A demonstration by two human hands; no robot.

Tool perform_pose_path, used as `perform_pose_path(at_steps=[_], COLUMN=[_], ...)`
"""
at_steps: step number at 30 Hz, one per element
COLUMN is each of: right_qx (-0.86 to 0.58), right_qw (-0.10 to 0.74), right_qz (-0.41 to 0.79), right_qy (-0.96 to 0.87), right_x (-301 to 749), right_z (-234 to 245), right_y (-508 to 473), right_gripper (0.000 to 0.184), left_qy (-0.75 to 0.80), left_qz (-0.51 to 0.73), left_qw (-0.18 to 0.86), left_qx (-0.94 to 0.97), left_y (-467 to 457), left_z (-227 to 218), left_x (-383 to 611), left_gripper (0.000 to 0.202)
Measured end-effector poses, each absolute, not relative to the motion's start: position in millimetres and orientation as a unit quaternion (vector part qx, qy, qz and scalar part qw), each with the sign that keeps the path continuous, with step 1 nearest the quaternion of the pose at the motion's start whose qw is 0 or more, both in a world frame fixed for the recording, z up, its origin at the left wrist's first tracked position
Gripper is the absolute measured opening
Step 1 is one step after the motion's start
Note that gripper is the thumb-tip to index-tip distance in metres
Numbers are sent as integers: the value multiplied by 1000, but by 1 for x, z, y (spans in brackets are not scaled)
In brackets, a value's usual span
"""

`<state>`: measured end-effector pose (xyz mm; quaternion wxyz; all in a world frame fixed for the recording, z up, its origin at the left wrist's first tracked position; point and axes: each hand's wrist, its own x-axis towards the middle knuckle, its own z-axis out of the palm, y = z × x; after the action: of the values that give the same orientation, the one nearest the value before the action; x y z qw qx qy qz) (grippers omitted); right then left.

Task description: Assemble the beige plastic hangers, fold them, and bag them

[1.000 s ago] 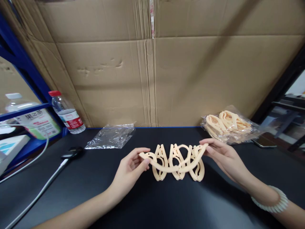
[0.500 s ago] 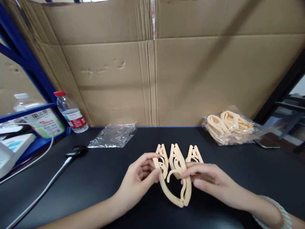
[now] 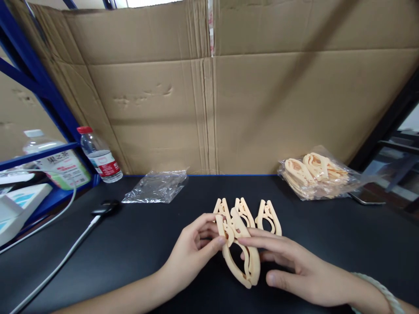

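Note:
A cream plastic folding hanger (image 3: 254,268) is tilted up off the table between my two hands, its arms folded close together. My left hand (image 3: 193,246) is closed on the upper end of its left arm, thumb in front. With my right hand (image 3: 294,264) I grip the right arm: the index finger lies across the front, a fingertip shows behind through the loop, and the thumb stands apart. Just beyond lie three similar folded hangers: a left one (image 3: 224,205), a middle one (image 3: 244,207) and a right one (image 3: 276,220). The left and middle ones are partly hidden.
A clear bag of cream hangers (image 3: 314,176) lies at the back right, beside a phone (image 3: 368,197). At the back left are an empty plastic bag (image 3: 157,185), a red-capped bottle (image 3: 104,163) and a black plug with a white cable (image 3: 106,208). Cardboard (image 3: 157,96) stands behind.
The hanger's arms have come closer together, and its curved hook no longer shows inside the loop. My right hand's fingers have moved left with the right arm.

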<state>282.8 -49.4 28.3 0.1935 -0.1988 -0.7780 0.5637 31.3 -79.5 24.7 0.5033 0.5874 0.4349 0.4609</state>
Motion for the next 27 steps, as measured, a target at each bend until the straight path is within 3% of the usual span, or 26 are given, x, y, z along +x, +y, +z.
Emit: perform_pose_path(at_steps=[8, 17, 22, 27], right_qx=[-218, -212, -222, -258], right_qw=[167, 150, 249, 364], right_qz=[474, 457, 454, 445], right_qy=[-836, -851, -826, -776], right_x=[281, 277, 282, 291], right_z=[41, 44, 32, 22], right_y=[-52, -55, -42, -23], right_gripper=[34, 34, 36, 26], left_qy=[452, 462, 464, 532], left_qz=[466, 452, 498, 511], left_qw=[494, 507, 493, 366], left_qx=[578, 571, 541, 567], left_y=[-77, -78, -66, -35], left_z=[20, 23, 35, 33], left_x=[30, 34, 19, -18], left_gripper=[28, 27, 33, 52])
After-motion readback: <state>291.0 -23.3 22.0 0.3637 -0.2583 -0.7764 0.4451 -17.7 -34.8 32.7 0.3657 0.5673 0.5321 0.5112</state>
